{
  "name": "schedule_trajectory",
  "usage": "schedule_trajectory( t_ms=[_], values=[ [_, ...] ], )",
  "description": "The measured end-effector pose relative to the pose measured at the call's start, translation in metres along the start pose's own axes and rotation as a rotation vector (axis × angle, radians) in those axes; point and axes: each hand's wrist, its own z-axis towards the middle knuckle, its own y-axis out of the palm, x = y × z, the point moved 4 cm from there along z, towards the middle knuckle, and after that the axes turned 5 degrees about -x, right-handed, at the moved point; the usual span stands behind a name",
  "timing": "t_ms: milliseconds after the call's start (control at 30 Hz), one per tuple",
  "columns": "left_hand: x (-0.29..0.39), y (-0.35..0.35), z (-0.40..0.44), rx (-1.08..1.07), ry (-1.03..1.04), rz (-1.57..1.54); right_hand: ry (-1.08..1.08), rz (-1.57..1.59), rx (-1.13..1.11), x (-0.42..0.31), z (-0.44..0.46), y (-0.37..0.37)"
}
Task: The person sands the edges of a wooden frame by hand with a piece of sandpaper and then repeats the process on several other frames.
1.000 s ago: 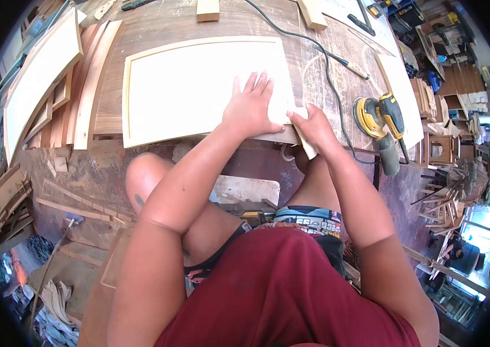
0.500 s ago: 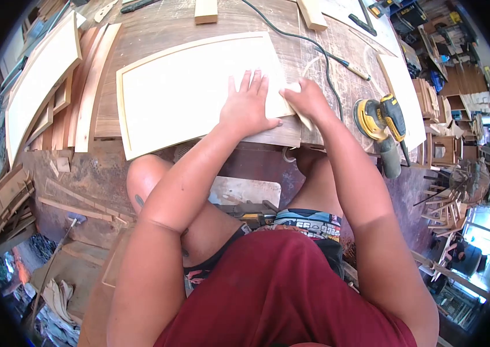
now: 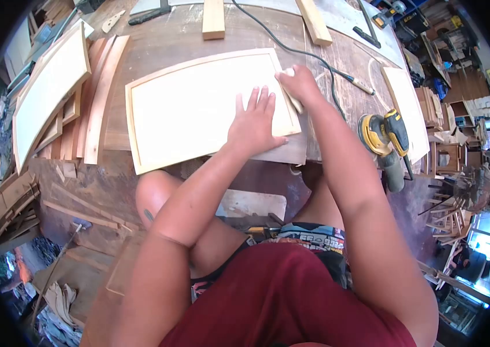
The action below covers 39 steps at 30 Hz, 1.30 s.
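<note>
As I sit at the workbench, my left hand lies flat with fingers spread on the framed panel, while my right hand is clamped round a pale pad at the panel's right edge. The panel rests face up on the bench, its near-left corner out past the front edge, by my knee.

Its raised border is in place around the pale face, and the piece looks well advanced, in my judgement. How smooth that right edge is, and how much of it is left to work, I cannot tell from this view.

A second panel, also bordered, leans beside wood strips to the left. To my right stands a yellow-and-black sander with a grey dust canister attached; its wall hides whatever is inside. I can make out no other container on the bench.

A dark cable runs past my right hand, near a wooden-handled tool. Two blocks lie beyond the panel, and a curved board lies behind the sander.
</note>
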Motion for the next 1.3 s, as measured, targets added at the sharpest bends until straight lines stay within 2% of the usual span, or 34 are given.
schedule_trajectory(
  t_ms=[100,167,333,467,533,700,767,833,900,967,1033,1200,1300],
  values=[
    [-0.001,-0.001,-0.001,0.008,0.011,-0.003,-0.011,0.047,0.066,-0.008,0.050,0.005],
    [-0.002,0.000,0.000,0.024,0.003,0.003,0.003,0.100,-0.007,-0.010,0.062,0.007],
    [-0.002,-0.001,-0.001,0.008,0.014,-0.004,-0.011,-0.031,0.007,-0.008,0.032,0.005],
    [-0.003,-0.002,0.000,0.004,0.019,0.001,0.018,0.042,-0.033,-0.021,0.066,0.001],
    [-0.003,-0.002,0.000,-0.004,0.022,0.004,0.085,0.110,-0.135,-0.012,0.066,0.000],
    [-0.002,0.000,-0.001,0.005,0.009,-0.003,-0.005,0.022,0.023,-0.012,0.057,0.003],
    [-0.003,0.000,0.000,0.013,0.010,0.004,0.030,-0.002,-0.093,-0.025,0.063,-0.004],
    [-0.004,-0.002,0.002,0.017,0.004,0.009,0.043,0.024,-0.082,-0.025,0.066,-0.001],
    [-0.001,0.000,-0.001,0.006,0.009,-0.002,0.078,0.042,-0.075,-0.009,0.051,0.003],
    [-0.004,-0.002,0.001,0.001,0.001,-0.011,-0.010,-0.022,-0.068,0.001,0.028,0.004],
    [-0.005,-0.002,0.001,0.011,0.003,-0.031,0.028,-0.039,-0.187,0.000,-0.026,-0.008],
    [-0.004,0.000,0.000,0.005,0.001,0.007,0.064,-0.072,-0.192,0.056,-0.102,-0.005],
    [-0.002,-0.001,0.000,0.004,0.002,0.018,0.109,0.054,-0.318,0.025,-0.099,-0.020]
  ],
)
